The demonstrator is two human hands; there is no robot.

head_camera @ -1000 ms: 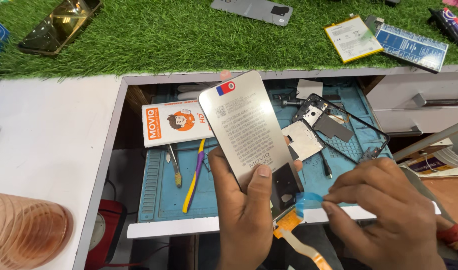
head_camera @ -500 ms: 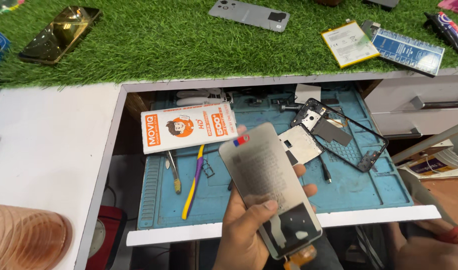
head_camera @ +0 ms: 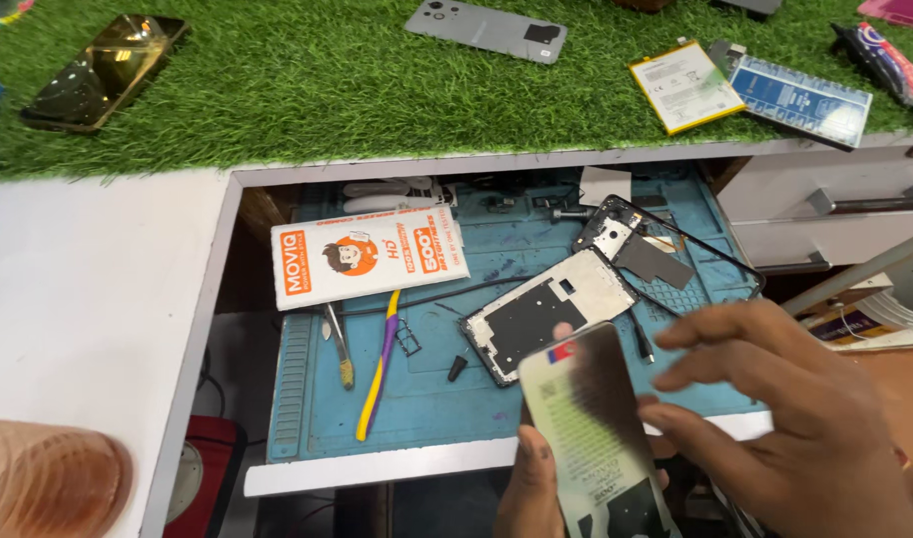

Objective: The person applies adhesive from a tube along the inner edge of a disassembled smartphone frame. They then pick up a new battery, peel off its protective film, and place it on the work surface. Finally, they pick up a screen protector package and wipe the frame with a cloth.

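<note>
Between both hands' fingers [head_camera: 715, 339], screen panel [head_camera: 591, 428]

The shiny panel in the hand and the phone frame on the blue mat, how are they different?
The shiny panel is smooth and mirror-like, held up by the left hand; the phone frame lies flat on the blue mat, untouched. The frame shows bare metal with cutouts; the panel carries a sticker. Both are phone-sized rectangles.

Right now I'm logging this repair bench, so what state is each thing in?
Glossy rectangular phone screen panel: held upright in left hand.
Right hand: open, fingers spread, beside the panel.
Silver phone mid-frame: lying stripped on blue mat.
Black phone frame: opened, empty.
White-orange flat box: closed, lying flat.
Yellow-purple pry tool: lying loose.
</note>
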